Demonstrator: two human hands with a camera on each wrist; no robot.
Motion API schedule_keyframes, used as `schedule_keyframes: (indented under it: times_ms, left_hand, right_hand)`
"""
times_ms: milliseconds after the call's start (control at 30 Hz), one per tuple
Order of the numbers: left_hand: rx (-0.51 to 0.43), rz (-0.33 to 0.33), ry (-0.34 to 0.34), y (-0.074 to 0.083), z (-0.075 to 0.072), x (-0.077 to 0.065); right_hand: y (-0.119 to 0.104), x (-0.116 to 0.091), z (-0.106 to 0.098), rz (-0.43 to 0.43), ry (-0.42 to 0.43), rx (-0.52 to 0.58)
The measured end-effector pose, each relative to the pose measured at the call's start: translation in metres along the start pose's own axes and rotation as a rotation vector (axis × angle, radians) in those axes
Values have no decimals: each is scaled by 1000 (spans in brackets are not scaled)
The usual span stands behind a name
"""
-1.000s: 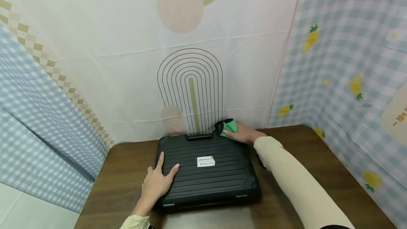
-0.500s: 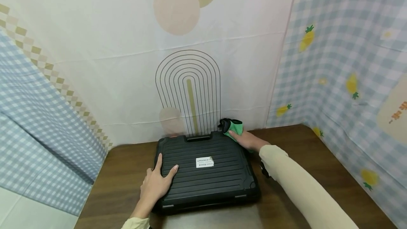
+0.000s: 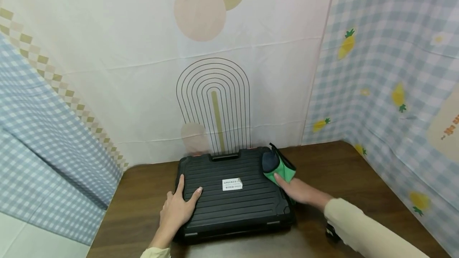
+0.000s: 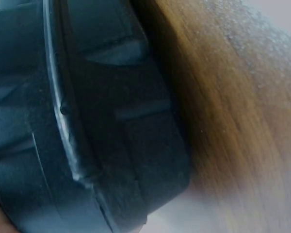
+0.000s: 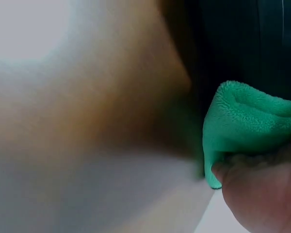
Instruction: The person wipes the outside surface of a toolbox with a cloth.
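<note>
A black ribbed tool case (image 3: 208, 212) with a white label (image 3: 232, 184) lies flat on the table. My left hand (image 3: 177, 209) rests on its left edge, thumb and index finger spread over the lid. The left wrist view shows the side of the case (image 4: 150, 145) close up. At the right edge my right hand (image 3: 299, 190) holds a green cloth (image 3: 287, 173) with dark patches and a black border, pressed against the lid's upper right part. In the right wrist view the cloth (image 5: 247, 124) looks fuzzy and folded, with fingers (image 5: 262, 194) of the right hand on it.
The brown wooden table (image 3: 140, 194) reaches back to a white printed curtain (image 3: 143, 90). Blue checked cloth hangs at the left (image 3: 46, 142) and right (image 3: 380, 75). The case's handle (image 3: 224, 156) faces the back.
My right hand has moved with the cloth from the case's back edge toward me and to the right, along the right edge. The left hand and the case have stayed in place.
</note>
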State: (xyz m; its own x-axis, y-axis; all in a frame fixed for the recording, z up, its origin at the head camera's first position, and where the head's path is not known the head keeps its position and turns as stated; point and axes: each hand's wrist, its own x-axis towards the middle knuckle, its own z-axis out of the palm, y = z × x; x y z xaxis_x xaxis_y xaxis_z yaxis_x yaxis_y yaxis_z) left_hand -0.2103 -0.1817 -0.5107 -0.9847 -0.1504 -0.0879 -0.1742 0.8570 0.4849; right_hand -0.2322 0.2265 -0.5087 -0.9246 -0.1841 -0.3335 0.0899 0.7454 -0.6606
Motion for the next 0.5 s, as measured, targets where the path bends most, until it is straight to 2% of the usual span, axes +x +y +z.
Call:
schedule_keyframes:
  times_ms: [167,233,333,433,500]
  left_hand:
    - [6,-6,-1,0,1,-1]
    - [7,-10,-2,-1,1,-1]
    - [7,-12,0,-1,0,0]
    - [4,-11,5,0,0,0]
    - [6,-9,4,0,1,1]
  right_hand:
    - [10,-45,18,-25,-15,39]
    - [11,-61,24,-58,-26,47]
    - [13,-82,33,-158,-29,9]
    - [18,-96,45,-298,47,-49]
    - [22,-101,53,-342,117,-78]
